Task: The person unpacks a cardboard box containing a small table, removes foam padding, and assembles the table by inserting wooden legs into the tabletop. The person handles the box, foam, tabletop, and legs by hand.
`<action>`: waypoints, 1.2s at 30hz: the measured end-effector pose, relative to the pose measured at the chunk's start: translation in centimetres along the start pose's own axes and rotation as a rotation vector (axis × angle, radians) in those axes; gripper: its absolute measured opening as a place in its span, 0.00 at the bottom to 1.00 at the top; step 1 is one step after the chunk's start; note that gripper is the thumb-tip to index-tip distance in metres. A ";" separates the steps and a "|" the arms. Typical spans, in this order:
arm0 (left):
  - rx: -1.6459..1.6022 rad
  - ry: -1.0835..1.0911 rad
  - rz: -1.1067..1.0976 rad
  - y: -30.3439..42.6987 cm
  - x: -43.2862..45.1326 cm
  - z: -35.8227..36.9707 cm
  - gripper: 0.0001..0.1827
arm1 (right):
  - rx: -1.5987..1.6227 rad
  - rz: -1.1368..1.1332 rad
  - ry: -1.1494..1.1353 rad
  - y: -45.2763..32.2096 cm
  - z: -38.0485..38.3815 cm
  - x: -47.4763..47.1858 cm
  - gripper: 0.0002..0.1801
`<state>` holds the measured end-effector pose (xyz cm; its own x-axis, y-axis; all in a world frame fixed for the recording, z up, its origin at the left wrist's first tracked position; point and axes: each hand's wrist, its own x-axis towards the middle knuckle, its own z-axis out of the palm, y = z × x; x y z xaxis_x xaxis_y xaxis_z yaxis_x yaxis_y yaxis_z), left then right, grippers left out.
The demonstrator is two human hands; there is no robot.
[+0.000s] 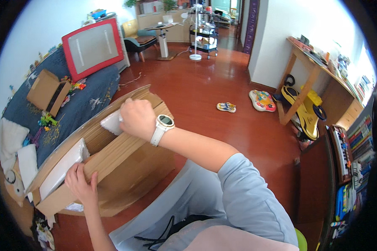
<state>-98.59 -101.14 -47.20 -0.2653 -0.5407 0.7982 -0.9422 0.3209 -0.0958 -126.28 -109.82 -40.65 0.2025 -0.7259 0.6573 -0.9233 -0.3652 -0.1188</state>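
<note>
A long cardboard box (pixel 132 175) stands open-topped on the floor before me, at the left. White foam packing (pixel 66 168) lies inside its near end, and a smaller white foam piece (pixel 112 122) shows towards the far end. My right hand (pixel 138 117), with a white watch (pixel 163 124) on the wrist, is closed at the foam piece's upper edge; its fingertips are hidden. My left hand (pixel 81 182) rests on the near part of the box's rim, fingers reaching inside and thumb on the flap, beside the larger foam.
Left of the box, a sofa (pixel 91 100) bears a small open carton (pixel 51 91), toys and a red-framed panel (pixel 94 47). A child's shoe (pixel 226 107) and a toy panel (pixel 262 100) lie on the floor. A wooden desk (pixel 311 64) stands at the right, above a yellow ride-on toy (pixel 308 120).
</note>
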 end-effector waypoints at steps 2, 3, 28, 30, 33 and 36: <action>-0.020 -0.022 -0.016 0.6 0.6 -0.2 0.24 | -0.005 -0.046 -0.024 0.2 -0.2 0.5 0.11; -0.023 -0.011 -0.015 0.8 0.6 -0.7 0.24 | 0.044 -0.025 -0.061 0.2 -0.4 0.8 0.11; -0.128 -0.089 -0.073 2.4 1.7 -3.2 0.23 | 0.175 -0.396 0.748 -1.6 -10.5 8.6 0.17; -0.121 -0.098 -0.073 2.3 1.7 -3.1 0.24 | 0.172 -0.353 0.793 0.0 -12.8 9.2 0.17; -0.114 -0.109 -0.078 2.2 1.5 -2.9 0.25 | 0.205 -0.256 0.818 5.5 -14.9 8.6 0.18; -0.129 -0.119 -0.094 2.0 1.4 -2.6 0.25 | 0.540 0.205 0.854 15.3 -15.5 4.6 0.15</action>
<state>-100.25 -99.21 -44.71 -0.2070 -0.6585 0.7236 -0.9319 0.3578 0.0590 -144.53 -109.68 -27.94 -0.4364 -0.2244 0.8713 -0.6020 -0.6469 -0.4681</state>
